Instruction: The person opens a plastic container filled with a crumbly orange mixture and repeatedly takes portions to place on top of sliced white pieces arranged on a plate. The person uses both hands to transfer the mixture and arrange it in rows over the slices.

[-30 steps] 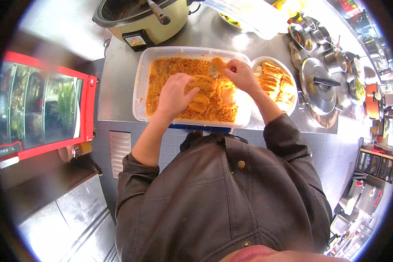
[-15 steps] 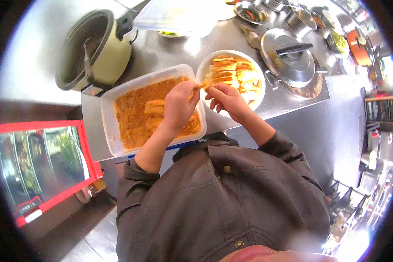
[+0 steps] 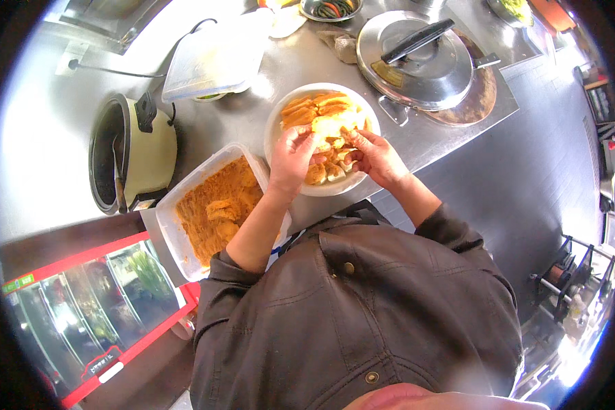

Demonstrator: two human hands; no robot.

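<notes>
Both my hands are over a round white bowl (image 3: pixel 272 130) filled with rows of pale slices (image 3: pixel 306 109) coated in orange seasoning. Between them is one bright orange-coated slice (image 3: pixel 329 127); its exact food kind I cannot make out. My left hand (image 3: pixel 294 162) pinches its left side with thumb and fingers. At its right side, the thumb and fingers of my right hand (image 3: pixel 378 161) close on it too. To the left, a clear plastic tub (image 3: pixel 165 222) holds a layer of orange-brown seasoning paste (image 3: pixel 201 222) with a few coated slices (image 3: pixel 222 208) lying in it.
A cream-coloured cooker pot (image 3: pixel 152 154) with a utensil inside stands left of the tub. Behind are a translucent plastic lid (image 3: pixel 215 61) and a crumpled cloth (image 3: pixel 338 44). A metal pot lid (image 3: pixel 396 85) sits at the right by a round wooden board (image 3: pixel 482 96).
My hands have moved with the slice from the gap between tub and bowl to over the bowl. The slice now spreads flat between my fingers. The whole view has shifted.
</notes>
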